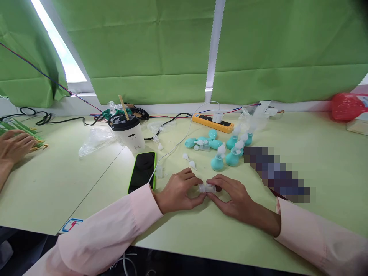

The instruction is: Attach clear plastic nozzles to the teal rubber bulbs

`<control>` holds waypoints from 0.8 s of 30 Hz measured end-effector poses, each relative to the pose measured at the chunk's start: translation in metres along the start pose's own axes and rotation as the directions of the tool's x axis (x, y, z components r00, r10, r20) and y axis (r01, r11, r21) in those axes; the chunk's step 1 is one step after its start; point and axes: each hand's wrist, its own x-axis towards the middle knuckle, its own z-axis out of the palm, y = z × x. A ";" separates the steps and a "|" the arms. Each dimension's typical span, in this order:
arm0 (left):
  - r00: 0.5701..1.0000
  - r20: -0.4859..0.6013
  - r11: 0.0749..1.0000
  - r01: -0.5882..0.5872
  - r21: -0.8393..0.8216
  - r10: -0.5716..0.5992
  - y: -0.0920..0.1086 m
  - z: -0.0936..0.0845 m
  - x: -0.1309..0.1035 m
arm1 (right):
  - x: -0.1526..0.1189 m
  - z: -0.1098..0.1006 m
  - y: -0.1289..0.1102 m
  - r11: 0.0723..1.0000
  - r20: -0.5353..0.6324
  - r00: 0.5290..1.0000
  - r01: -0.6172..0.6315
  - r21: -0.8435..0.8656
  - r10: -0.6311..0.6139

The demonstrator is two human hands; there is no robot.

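Between the fingertips of both hands lies a small clear plastic cylinder (207,188), held sideways just above or on the table. My left hand (180,191) pinches its left end with thumb and fingers. At the other end, my right hand (233,195) grips it the same way; the fingers hide part of it. Beyond the hands sit several teal rubber bulbs with white tips (217,163), some upright. Other teal bulbs lie in a pile (215,144) with a clear cylinder among them. Two loose white cone-shaped tips (192,165) rest nearer my left hand.
A phone (142,168) in a green case lies left, with a white cable crossing it. Behind stand a lidded paper cup (130,138) with a straw and a yellow power strip (212,123). Another person's hand (17,145) rests at far left; a pixelated object (276,172) lies right.
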 end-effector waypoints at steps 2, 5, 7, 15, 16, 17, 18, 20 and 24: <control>1.000 0.022 1.000 -0.002 -0.021 0.002 0.000 -0.003 0.001 | -0.001 0.000 0.000 1.000 -0.012 1.000 0.005 -0.031 -0.005; 0.997 0.070 0.999 -0.020 -0.031 0.022 -0.004 -0.018 0.008 | -0.001 0.000 0.000 0.994 -0.009 0.999 0.039 -0.104 -0.040; 0.998 0.056 0.999 0.040 0.001 -0.040 -0.011 -0.031 0.016 | -0.001 -0.001 0.000 0.988 0.005 0.998 0.061 -0.139 -0.061; 0.932 0.098 0.830 0.257 0.495 -0.348 -0.076 -0.020 0.076 | -0.002 0.001 0.001 0.992 0.013 0.998 0.066 -0.112 -0.065; 0.928 0.114 0.833 0.258 0.489 -0.354 -0.083 -0.014 0.083 | -0.002 0.001 0.001 0.992 0.011 0.998 0.067 -0.108 -0.067; 0.922 0.129 0.837 0.264 0.480 -0.365 -0.089 -0.008 0.089 | -0.002 0.001 0.001 0.992 0.007 0.998 0.067 -0.105 -0.066; 0.916 0.139 0.839 0.273 0.470 -0.376 -0.092 -0.004 0.094 | -0.003 0.001 0.002 0.992 0.000 0.998 0.062 -0.106 -0.063; 0.906 0.137 0.839 0.302 0.453 -0.400 -0.095 -0.002 0.099 | -0.003 0.001 0.002 0.993 -0.022 0.999 0.039 -0.114 -0.042; 0.912 0.112 0.861 0.325 0.391 -0.395 -0.084 -0.027 0.088 | -0.003 0.001 0.005 0.994 -0.079 0.997 0.016 -0.113 -0.025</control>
